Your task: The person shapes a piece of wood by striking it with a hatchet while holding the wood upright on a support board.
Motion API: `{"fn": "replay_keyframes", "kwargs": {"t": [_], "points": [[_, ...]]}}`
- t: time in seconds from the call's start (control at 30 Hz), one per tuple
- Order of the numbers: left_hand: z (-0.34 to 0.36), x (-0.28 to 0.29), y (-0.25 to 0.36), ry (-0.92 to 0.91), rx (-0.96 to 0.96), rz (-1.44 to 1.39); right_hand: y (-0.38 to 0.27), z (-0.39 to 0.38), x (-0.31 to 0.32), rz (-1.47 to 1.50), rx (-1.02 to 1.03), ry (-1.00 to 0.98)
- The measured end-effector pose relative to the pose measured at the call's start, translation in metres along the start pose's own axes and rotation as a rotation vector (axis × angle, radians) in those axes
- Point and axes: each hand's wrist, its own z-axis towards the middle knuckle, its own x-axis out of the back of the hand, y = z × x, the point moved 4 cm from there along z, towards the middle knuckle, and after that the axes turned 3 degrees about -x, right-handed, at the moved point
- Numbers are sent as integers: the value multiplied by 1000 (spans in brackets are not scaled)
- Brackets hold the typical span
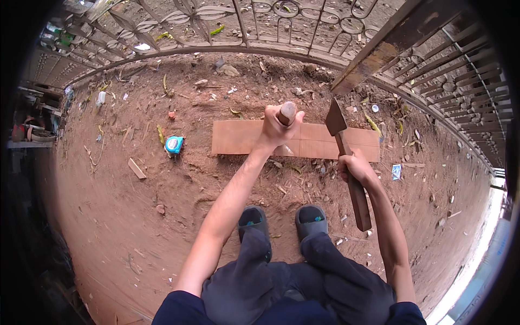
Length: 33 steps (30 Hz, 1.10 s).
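A flat brown board (238, 135) lies crosswise on the dirt ahead of my feet. Over its middle, my left hand (277, 129) is closed around an upright round wooden handle (287, 112), seen nearly end-on. My hand hides its lower part, so I cannot tell what it belongs to or whether it touches the board. My right hand (355, 165) grips the wooden shaft of a hatchet-like tool (357, 203). Its dark wedge-shaped head points away from me, above the board's right part, and the shaft's thick butt end points back toward me.
A blue tape measure (174, 144) rests on the dirt at left, near a small wood offcut (136, 168). An ornate metal fence (281, 27) curves across the far side, with a thick post (379, 51) at right. My slippers (311, 221) stand near the board.
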Motion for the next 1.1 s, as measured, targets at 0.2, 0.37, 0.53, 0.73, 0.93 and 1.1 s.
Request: {"fn": "replay_keyframes", "kwargs": {"t": [0.2,0.37,0.53,0.73,0.93,1.1], "points": [[-1,0,1,19,-42,45,-114,-80,-8,105,56,-159],[-1,9,10,-7,0,40,-226,-160,-12,27,375,-222],[2,5,5,25,-12,-14,-269,-202,-25,57,757,-95],[1,-1,13,26,-55,-29,-156,-101,-48,-163,206,-209],[-6,3,14,-37,-92,12,-192,-133,-32,-167,140,-260],[-5,11,7,-39,-59,39,-272,-225,-30,127,630,43]]}}
